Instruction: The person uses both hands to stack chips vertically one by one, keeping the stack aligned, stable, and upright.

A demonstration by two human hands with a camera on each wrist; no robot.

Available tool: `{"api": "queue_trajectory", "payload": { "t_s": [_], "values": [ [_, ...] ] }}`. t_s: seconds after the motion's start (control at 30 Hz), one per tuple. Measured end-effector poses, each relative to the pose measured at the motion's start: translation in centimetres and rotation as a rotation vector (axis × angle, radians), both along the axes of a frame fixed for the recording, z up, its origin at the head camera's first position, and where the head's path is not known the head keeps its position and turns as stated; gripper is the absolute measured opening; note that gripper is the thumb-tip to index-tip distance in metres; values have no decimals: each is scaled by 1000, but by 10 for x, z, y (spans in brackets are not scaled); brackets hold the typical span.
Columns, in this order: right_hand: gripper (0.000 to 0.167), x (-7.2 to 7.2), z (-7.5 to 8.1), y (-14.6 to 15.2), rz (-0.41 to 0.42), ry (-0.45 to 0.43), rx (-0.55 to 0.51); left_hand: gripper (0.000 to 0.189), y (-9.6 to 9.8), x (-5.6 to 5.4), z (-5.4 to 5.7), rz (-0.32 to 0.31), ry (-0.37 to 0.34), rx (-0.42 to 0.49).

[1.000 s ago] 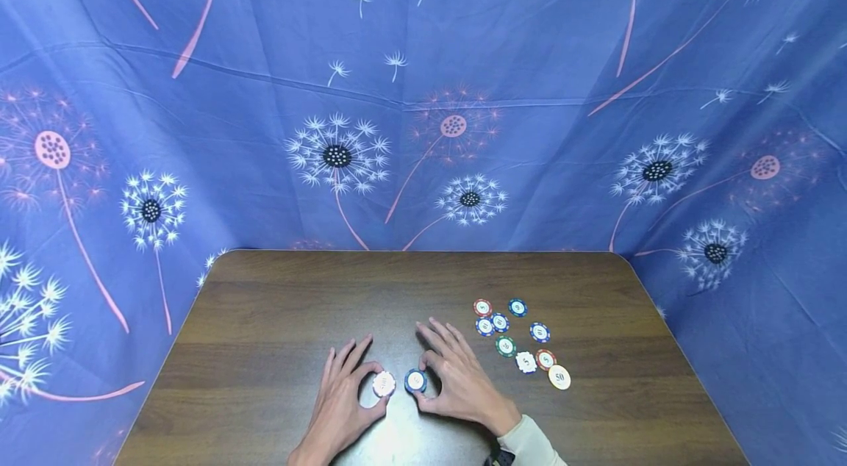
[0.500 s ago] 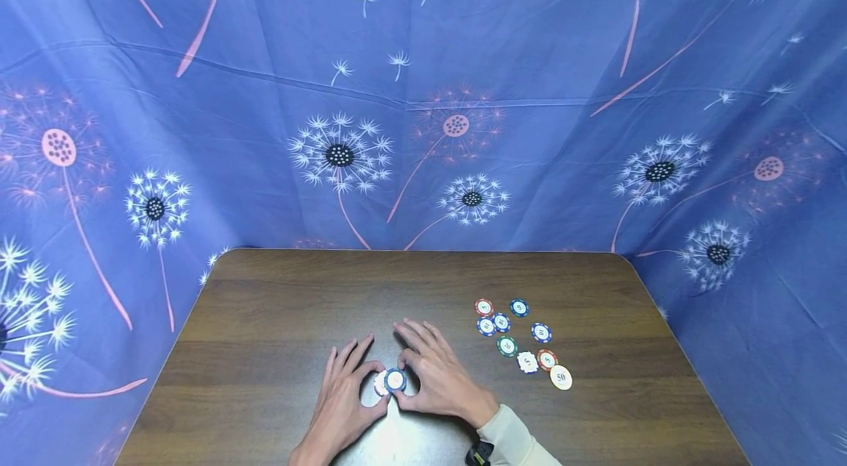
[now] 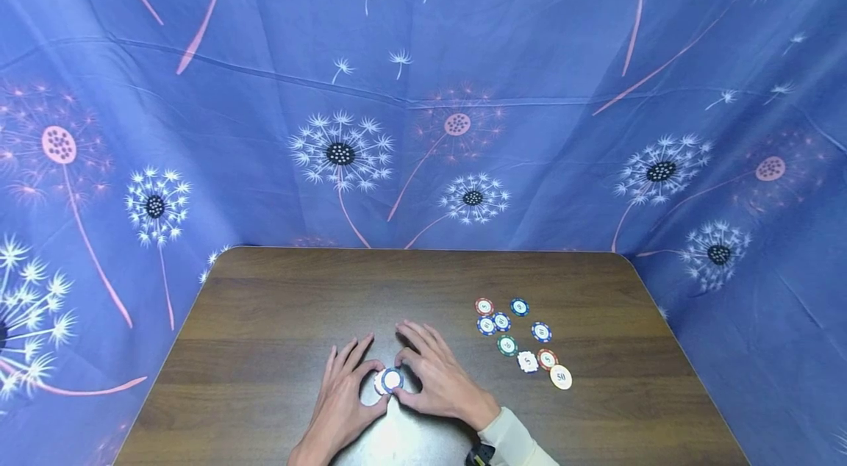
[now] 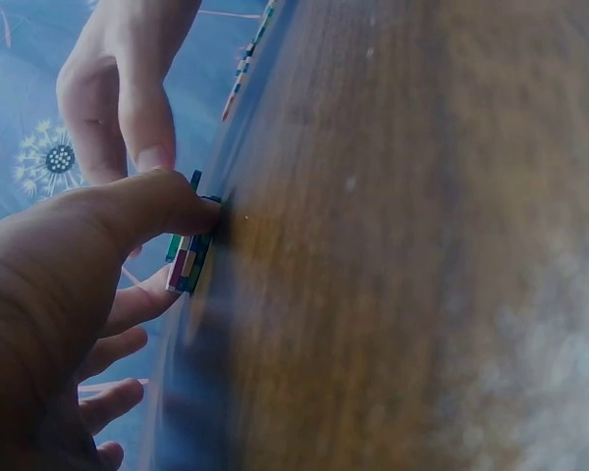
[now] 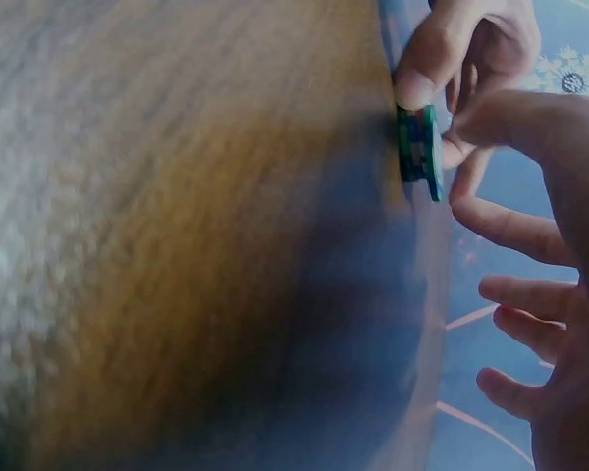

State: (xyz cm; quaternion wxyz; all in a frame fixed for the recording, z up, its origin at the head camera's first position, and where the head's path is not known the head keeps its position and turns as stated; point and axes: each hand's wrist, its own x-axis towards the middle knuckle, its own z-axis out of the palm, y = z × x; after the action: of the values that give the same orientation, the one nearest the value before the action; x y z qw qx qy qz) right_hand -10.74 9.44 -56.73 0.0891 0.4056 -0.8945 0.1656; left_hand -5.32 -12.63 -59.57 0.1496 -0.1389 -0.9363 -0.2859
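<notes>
A low stack of poker chips (image 4: 185,260) stands on the wooden table, and my left hand (image 3: 340,400) grips its edges between thumb and index finger. At the top lies a blue-rimmed poker chip (image 3: 392,378), set slightly to the right. Part of a white chip (image 3: 379,382) shows from under it. My right hand (image 3: 442,384) has its thumb and index finger curled at the blue-rimmed chip's right side, pinching it. The other fingers of both hands extend away. In the right wrist view the stack (image 3: 392,388) is seen edge-on, with the top chip (image 5: 437,162) jutting out.
Several loose poker chips lie flat at the right of the table (image 3: 298,289), among them a green one (image 3: 507,346), a white one (image 3: 527,361) and a yellowish one marked 50 (image 3: 561,377). A blue dandelion-print cloth (image 3: 410,179) hangs behind the table.
My right hand has carried the blue-rimmed chip leftward from beside the white-topped stack to over it. Over the last half second the chip shifted slightly farther left. My left hand stayed in place.
</notes>
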Motion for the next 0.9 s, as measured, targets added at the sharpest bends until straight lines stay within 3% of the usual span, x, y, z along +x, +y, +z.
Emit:
{"api": "queue_trajectory", "payload": {
  "t_s": [0.23, 0.43, 0.9],
  "values": [
    [17, -1, 2, 7, -5, 1, 18, 40, 0, -1, 1, 9, 7, 1],
    [16, 1, 0, 8, -8, -31, 68, 41, 1, 0, 0, -2, 25, 7],
    [16, 2, -2, -1, 7, -18, 49, 41, 1, 0, 0, -4, 54, -2]
  ]
}}
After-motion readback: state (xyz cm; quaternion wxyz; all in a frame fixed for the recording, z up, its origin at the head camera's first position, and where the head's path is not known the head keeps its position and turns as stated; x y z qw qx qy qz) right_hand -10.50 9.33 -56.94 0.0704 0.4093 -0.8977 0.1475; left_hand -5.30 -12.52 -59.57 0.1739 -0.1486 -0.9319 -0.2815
